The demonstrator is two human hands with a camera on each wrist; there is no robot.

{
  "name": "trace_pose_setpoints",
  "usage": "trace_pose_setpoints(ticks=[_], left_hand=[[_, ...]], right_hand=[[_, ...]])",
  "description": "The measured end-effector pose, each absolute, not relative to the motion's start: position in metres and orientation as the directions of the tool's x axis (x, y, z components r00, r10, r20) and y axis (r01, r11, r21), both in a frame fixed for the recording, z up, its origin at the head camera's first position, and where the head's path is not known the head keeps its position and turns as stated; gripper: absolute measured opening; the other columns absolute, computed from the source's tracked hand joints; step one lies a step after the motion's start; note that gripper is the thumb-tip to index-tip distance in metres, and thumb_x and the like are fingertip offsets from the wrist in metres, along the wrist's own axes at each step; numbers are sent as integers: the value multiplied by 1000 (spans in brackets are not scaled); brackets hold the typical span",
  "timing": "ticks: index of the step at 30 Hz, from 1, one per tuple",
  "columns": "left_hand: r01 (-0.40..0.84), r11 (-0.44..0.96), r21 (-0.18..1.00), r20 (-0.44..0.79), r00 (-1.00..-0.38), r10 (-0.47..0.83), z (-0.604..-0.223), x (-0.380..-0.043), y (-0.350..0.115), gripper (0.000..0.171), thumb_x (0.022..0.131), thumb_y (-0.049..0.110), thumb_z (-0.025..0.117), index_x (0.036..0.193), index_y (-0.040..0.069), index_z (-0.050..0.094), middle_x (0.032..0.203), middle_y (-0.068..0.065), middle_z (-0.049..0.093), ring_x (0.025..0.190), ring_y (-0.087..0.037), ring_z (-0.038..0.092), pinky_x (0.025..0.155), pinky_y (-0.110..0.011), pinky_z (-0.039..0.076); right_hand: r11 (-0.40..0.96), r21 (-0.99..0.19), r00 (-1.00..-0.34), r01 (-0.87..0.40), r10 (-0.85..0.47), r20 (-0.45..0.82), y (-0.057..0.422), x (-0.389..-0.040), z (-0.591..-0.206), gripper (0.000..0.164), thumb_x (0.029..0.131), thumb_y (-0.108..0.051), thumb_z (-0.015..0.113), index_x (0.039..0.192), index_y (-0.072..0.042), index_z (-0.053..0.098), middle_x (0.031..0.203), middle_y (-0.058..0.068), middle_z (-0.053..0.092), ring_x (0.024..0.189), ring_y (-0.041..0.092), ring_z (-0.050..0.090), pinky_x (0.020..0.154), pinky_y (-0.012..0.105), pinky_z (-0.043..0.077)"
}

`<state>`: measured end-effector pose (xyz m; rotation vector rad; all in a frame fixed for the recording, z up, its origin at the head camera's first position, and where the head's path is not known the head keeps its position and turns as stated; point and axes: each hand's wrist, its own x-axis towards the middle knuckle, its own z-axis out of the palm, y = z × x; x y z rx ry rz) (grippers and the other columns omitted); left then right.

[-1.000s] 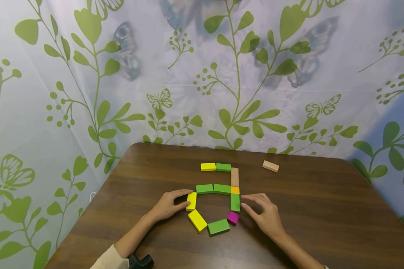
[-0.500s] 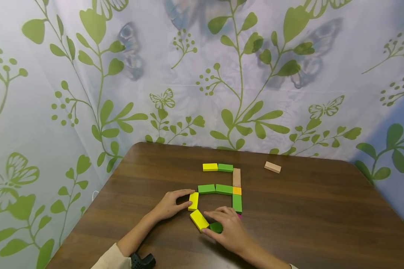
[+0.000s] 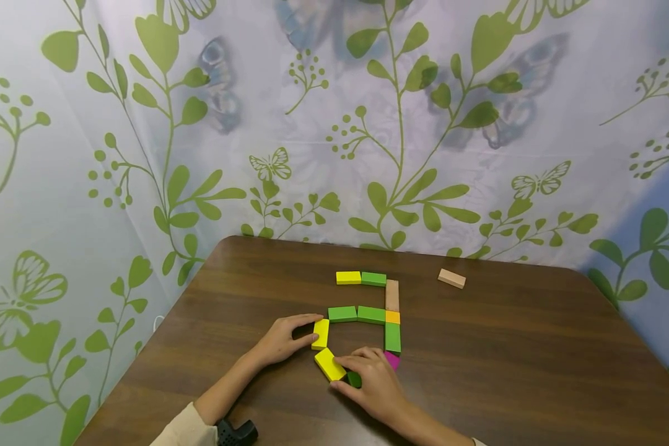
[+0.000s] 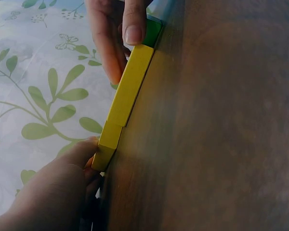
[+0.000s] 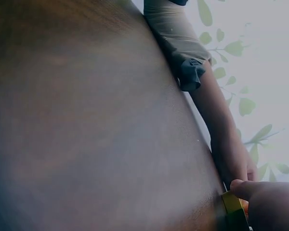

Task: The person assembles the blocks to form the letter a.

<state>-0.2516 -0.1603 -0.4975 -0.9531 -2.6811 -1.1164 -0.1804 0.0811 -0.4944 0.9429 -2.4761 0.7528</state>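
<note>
Flat wooden blocks lie in a looped figure on the brown table. At its left side, my left hand (image 3: 281, 337) holds a yellow block (image 3: 320, 333) between thumb and fingers. Below that, my right hand (image 3: 375, 385) pinches the near end of a slanted yellow block (image 3: 326, 362) with its thumb and fingers. The two yellow blocks meet end to end in the left wrist view. A green block (image 3: 354, 379) is mostly hidden under the right hand, which also covers part of a magenta block (image 3: 392, 360). Green blocks (image 3: 342, 314) form the bar across the middle.
Up the right side run a green block (image 3: 393, 338), an orange one (image 3: 393, 317) and a bare wood one (image 3: 392, 295). A yellow block (image 3: 348, 278) and a green one lie along the top. One loose bare wood block (image 3: 451, 278) sits at the back right.
My right hand has moved left from beside the right-hand green block to the slanted yellow block and grips its near end. The left hand stays on its yellow block.
</note>
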Motion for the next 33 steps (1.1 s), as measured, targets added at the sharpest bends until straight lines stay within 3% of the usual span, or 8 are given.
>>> trace_pose_setpoints(ticks=[23, 33], left_hand=[[577, 538, 615, 296, -801, 520, -498, -252, -161, 44, 93, 35, 54, 133, 15, 52, 131, 2, 52, 121, -17, 46, 97, -42, 40], [584, 532, 613, 307, -797, 520, -498, -251, -161, 42, 92, 31, 57, 131, 15, 54, 130, 2, 54, 121, -16, 47, 97, -41, 40]], right_hand=[[605, -332, -671, -724, -505, 543, 81, -182, -496, 38, 75, -40, 74, 105, -16, 72, 100, -11, 67, 89, 5, 55, 85, 34, 41], [600, -309, -641, -738, -477, 601, 87, -182, -494, 47, 74, -44, 74, 109, -13, 70, 95, -10, 68, 88, 8, 54, 80, 34, 42]])
